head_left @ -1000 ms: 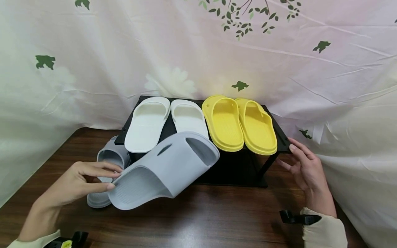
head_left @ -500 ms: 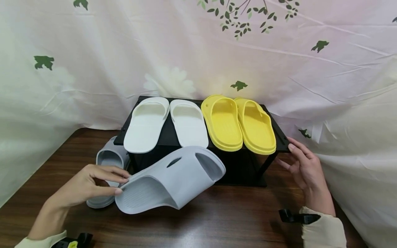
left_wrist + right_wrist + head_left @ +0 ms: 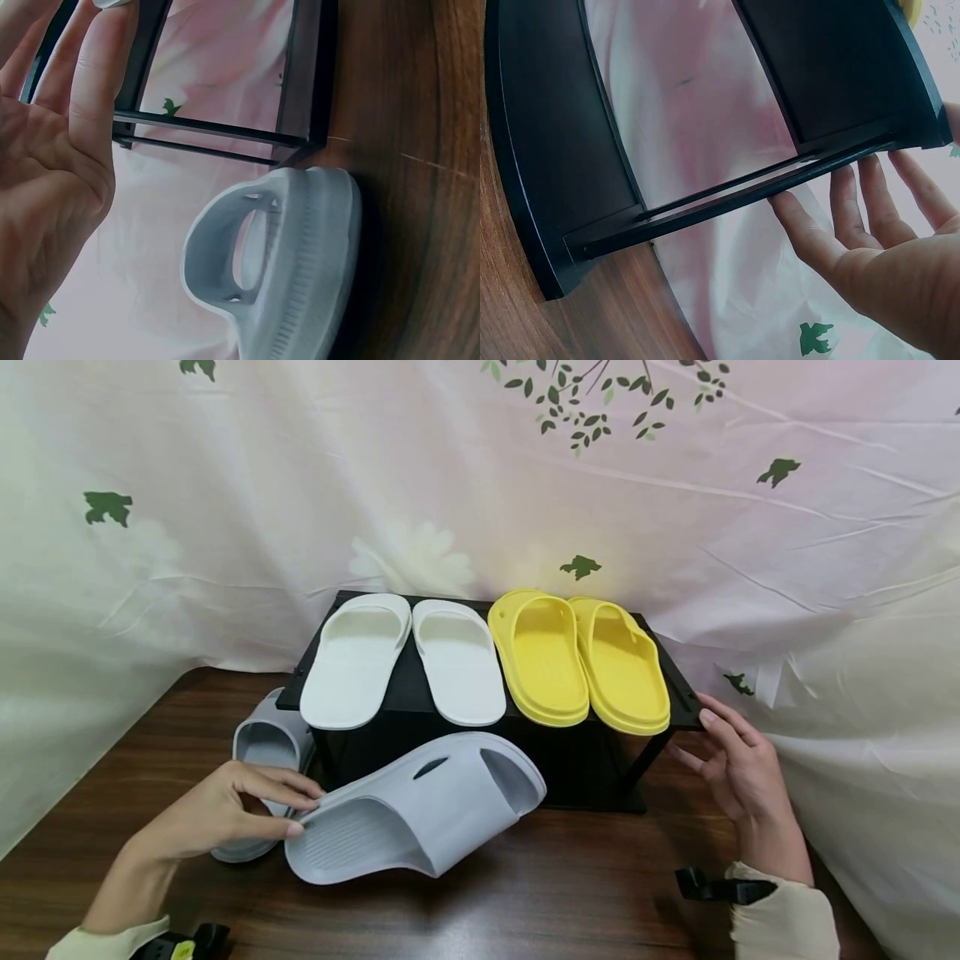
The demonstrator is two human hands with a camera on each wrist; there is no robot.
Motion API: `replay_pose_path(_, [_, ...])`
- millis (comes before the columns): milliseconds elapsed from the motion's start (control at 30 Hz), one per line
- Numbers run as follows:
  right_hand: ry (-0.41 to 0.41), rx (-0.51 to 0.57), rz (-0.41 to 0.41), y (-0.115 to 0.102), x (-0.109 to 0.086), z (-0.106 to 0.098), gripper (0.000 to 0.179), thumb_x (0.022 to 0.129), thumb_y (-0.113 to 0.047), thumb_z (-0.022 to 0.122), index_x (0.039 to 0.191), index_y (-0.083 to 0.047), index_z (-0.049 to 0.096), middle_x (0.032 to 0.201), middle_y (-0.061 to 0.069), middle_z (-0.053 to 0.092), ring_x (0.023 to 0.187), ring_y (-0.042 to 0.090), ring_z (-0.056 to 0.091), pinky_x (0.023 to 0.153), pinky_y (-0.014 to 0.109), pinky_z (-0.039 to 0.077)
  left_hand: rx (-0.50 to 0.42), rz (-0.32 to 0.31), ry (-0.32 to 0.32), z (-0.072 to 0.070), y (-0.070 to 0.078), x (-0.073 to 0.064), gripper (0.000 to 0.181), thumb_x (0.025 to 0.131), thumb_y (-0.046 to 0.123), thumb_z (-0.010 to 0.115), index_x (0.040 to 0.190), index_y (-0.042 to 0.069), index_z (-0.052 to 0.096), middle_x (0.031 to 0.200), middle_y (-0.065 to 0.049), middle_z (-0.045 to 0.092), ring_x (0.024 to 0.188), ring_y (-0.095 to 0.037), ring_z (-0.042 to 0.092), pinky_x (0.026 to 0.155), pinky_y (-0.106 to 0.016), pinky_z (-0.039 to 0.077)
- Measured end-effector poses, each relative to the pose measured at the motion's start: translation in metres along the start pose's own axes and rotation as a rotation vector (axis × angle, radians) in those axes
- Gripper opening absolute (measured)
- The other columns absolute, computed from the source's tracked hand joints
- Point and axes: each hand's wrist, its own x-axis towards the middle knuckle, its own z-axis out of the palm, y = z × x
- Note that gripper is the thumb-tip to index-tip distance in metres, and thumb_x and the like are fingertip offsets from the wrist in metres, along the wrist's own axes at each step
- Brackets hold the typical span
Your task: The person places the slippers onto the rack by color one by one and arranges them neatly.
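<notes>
By its heel end, my left hand (image 3: 213, 806) pinches a light grey slipper (image 3: 450, 797), thumb on the near side and fingers behind. The slipper hangs tilted in front of the black shoe rack (image 3: 405, 693), toe pointing right. Another grey slipper (image 3: 273, 739) is on the table left of the rack, partly hidden by my hand; the left wrist view shows this grey slipper (image 3: 300, 262) on its sole. My right hand (image 3: 750, 777) holds the rack's right end, thumb at the top shelf's corner and fingers (image 3: 847, 210) against the side bar.
A pair of white slippers (image 3: 356, 668) and a pair of yellow slippers (image 3: 551, 668) stand on the top shelf. The dark lower shelf (image 3: 570, 768) is beneath. A printed cloth (image 3: 262, 510) hangs behind the brown wooden table (image 3: 562, 877).
My left hand has moved right and down with the grey slipper, which now hangs lower and no longer covers the white slipper. The right hand stays on the rack.
</notes>
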Motion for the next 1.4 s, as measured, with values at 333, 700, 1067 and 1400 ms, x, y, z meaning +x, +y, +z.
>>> replay_pose_path(333, [0.007,0.001,-0.003,-0.001,0.0,0.0,0.031,0.106,-0.004,0.052,0.134,-0.006,0.066,0.126,0.002,0.065,0.104,0.015,0.069,0.078,0.04,0.063,-0.019,-0.03,0.024,-0.001,-0.008,-0.002,0.029,0.083,-0.012,0.077,0.107,0.003,0.08,0.115,-0.007,0.073,0.104,-0.015,0.068,0.073,-0.032,0.063])
replay_pose_path(700, [-0.015,-0.007,-0.016,-0.002,-0.001,-0.001,0.032,0.107,-0.004,0.051,0.136,-0.006,0.064,0.127,0.002,0.062,0.105,0.014,0.069,0.08,0.038,0.063,-0.013,-0.053,0.045,-0.004,-0.013,-0.002,0.028,0.082,-0.011,0.078,0.106,0.003,0.08,0.114,-0.005,0.074,0.103,-0.014,0.069,0.075,-0.031,0.062])
replay_pose_path(1067, [-0.012,-0.044,-0.011,-0.001,-0.001,0.001,0.033,0.106,-0.005,0.052,0.137,-0.007,0.063,0.13,0.002,0.06,0.106,0.014,0.068,0.082,0.038,0.062,-0.042,-0.112,0.081,-0.003,-0.02,-0.007,0.027,0.084,-0.01,0.077,0.107,0.004,0.08,0.115,-0.006,0.074,0.106,-0.01,0.068,0.076,-0.031,0.062])
replay_pose_path(1400, [-0.008,-0.023,-0.012,-0.001,-0.002,0.001,0.032,0.106,-0.005,0.052,0.136,-0.007,0.065,0.127,0.001,0.063,0.105,0.013,0.069,0.081,0.037,0.062,-0.036,-0.181,0.143,-0.002,-0.021,-0.008,0.026,0.086,-0.007,0.076,0.11,0.003,0.079,0.118,-0.004,0.073,0.108,-0.007,0.066,0.074,-0.033,0.063])
